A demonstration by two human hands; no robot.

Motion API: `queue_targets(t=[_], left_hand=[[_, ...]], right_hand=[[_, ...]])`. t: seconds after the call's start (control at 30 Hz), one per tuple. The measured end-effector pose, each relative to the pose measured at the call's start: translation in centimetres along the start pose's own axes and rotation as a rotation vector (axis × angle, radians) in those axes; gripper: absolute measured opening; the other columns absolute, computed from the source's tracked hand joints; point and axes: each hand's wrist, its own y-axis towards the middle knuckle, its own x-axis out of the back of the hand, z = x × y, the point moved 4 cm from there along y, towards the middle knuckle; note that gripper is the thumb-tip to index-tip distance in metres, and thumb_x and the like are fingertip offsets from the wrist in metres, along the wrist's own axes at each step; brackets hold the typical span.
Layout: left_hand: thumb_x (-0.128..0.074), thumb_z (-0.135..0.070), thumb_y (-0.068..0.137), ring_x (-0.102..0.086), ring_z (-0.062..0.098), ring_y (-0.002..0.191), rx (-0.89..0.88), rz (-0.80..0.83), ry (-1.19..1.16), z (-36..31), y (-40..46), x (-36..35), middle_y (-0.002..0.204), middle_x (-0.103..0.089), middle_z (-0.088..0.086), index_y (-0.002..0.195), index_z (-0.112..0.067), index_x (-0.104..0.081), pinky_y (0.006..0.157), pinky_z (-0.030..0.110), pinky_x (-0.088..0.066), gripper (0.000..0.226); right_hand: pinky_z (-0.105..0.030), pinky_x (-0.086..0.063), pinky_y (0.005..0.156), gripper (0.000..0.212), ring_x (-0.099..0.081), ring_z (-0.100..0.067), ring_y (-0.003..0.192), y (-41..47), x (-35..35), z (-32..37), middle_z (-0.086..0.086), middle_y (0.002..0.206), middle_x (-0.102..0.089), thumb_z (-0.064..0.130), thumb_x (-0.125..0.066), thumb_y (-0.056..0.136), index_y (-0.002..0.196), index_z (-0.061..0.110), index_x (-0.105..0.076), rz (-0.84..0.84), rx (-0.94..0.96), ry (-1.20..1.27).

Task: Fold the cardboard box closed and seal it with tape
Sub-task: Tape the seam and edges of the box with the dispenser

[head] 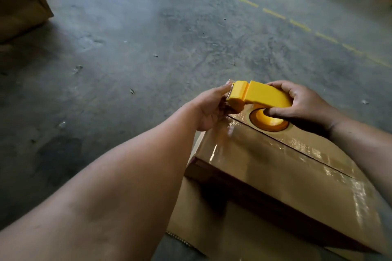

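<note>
At the cardboard box's [275, 171] far end, our right hand [305, 104] grips the tape dispenser [265, 95]. Our left hand [210, 108] pinches its blade end; the taped seam runs back toward us.

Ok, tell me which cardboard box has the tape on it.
The near cardboard box under both hands: glossy tape runs along its top seam, with the yellow tape dispenser at its far end. The far-left box shows none.

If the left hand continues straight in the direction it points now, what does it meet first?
The left hand already touches the front end of the yellow tape dispenser. Beyond it, only bare concrete floor seems to lie ahead, though depth is unclear.
</note>
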Motion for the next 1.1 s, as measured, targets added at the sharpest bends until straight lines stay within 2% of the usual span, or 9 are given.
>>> queue_targets(t=[0.1, 0.17, 0.3, 0.37, 0.47, 0.63, 0.8, 0.97, 1.1], left_hand=[[-0.046, -0.046, 0.101, -0.059, 0.029, 0.105, -0.019, -0.017, -0.024, 0.0, 0.0, -0.3, 0.111, -0.063, 0.016, 0.116, -0.009, -0.063, 0.114, 0.039, -0.037, 0.043], [-0.047, -0.038, 0.102, -0.061, 0.029, 0.103, -0.025, -0.029, -0.037, -0.2, -0.3, -0.4, 0.105, -0.065, 0.014, 0.108, -0.008, -0.066, 0.106, 0.036, -0.041, 0.036], [-0.042, -0.013, 0.098, -0.064, 0.029, 0.104, -0.020, -0.061, 0.002, 0.0, -0.3, 0.2, 0.084, -0.071, 0.012, 0.089, -0.001, -0.069, 0.107, 0.035, -0.042, 0.032], [-0.047, -0.016, 0.098, -0.066, 0.023, 0.096, -0.006, -0.078, 0.021, -0.1, -0.6, 0.4, 0.092, -0.071, 0.012, 0.098, -0.003, -0.070, 0.097, 0.033, -0.050, 0.027], [-0.059, -0.021, 0.097, -0.069, 0.014, 0.077, -0.006, -0.139, 0.042, -0.5, -0.2, 1.1, 0.092, -0.073, 0.008, 0.108, -0.006, -0.070, 0.068, 0.024, -0.057, 0.022], [-0.063, -0.018, 0.096, -0.074, 0.011, 0.078, 0.019, -0.241, 0.133, 1.8, 0.9, -1.1, 0.091, -0.077, 0.006, 0.106, -0.006, -0.072, 0.066, 0.023, -0.055, 0.018], [-0.063, -0.019, 0.096, -0.074, 0.013, 0.075, -0.017, -0.261, 0.250, 0.7, 0.6, -0.9, 0.090, -0.077, 0.008, 0.099, -0.009, -0.072, 0.080, 0.027, -0.058, 0.013], [-0.064, -0.023, 0.096, -0.073, 0.011, 0.064, -0.052, -0.351, 0.345, -0.3, 0.0, -0.3, 0.082, -0.075, 0.007, 0.103, -0.009, -0.071, 0.051, 0.021, -0.053, 0.017], [-0.067, -0.024, 0.094, -0.072, 0.011, 0.062, -0.061, -0.341, 0.341, -0.6, -0.3, -0.3, 0.068, -0.072, 0.003, 0.095, -0.007, -0.070, 0.050, 0.020, -0.054, 0.018]], right_hand=[[-0.020, -0.043, 0.075, 0.055, -0.057, -0.006, 0.091, 0.0, -0.2, -0.5, 0.004, 0.111, -0.060, 0.017, -0.079, 0.073, 0.117, 0.037, -0.052, -0.007, 0.006, -0.011], [-0.017, -0.042, 0.073, 0.056, -0.056, -0.004, 0.089, 0.1, -0.4, -0.5, 0.003, 0.111, -0.059, 0.016, -0.079, 0.074, 0.121, 0.033, -0.053, -0.019, 0.014, 0.009], [-0.030, -0.049, 0.085, 0.057, -0.059, -0.018, 0.100, 0.2, -0.9, -0.9, 0.001, 0.116, -0.061, 0.016, -0.080, 0.074, 0.124, 0.029, -0.055, -0.041, 0.019, 0.050], [-0.029, -0.049, 0.085, 0.055, -0.060, -0.016, 0.098, 0.1, -1.2, -1.0, 0.001, 0.114, -0.061, 0.015, -0.079, 0.075, 0.122, 0.029, -0.055, -0.041, 0.019, 0.070], [-0.022, -0.046, 0.078, 0.053, -0.058, -0.009, 0.092, 0.2, -1.2, -1.0, 0.004, 0.110, -0.061, 0.014, -0.078, 0.075, 0.120, 0.031, -0.055, -0.035, 0.026, 0.078], [-0.028, -0.048, 0.086, 0.052, -0.058, -0.015, 0.098, -1.1, -1.4, -5.3, 0.005, 0.111, -0.060, 0.012, -0.076, 0.076, 0.118, 0.033, -0.055, -0.027, 0.012, 0.154], [-0.028, -0.048, 0.086, 0.052, -0.058, -0.012, 0.096, -1.0, -1.2, -5.7, 0.006, 0.112, -0.060, 0.015, -0.078, 0.076, 0.119, 0.033, -0.055, -0.048, 0.029, 0.190], [-0.010, -0.046, 0.074, 0.056, -0.059, -0.002, 0.090, -0.5, -0.9, -4.6, 0.007, 0.109, -0.062, 0.019, -0.081, 0.072, 0.123, 0.027, -0.057, 0.013, 0.069, 0.099], [-0.007, -0.043, 0.071, 0.056, -0.058, 0.002, 0.088, -0.6, 0.0, -4.9, 0.011, 0.105, -0.063, 0.027, -0.083, 0.070, 0.121, 0.032, -0.058, 0.049, 0.079, 0.037]])
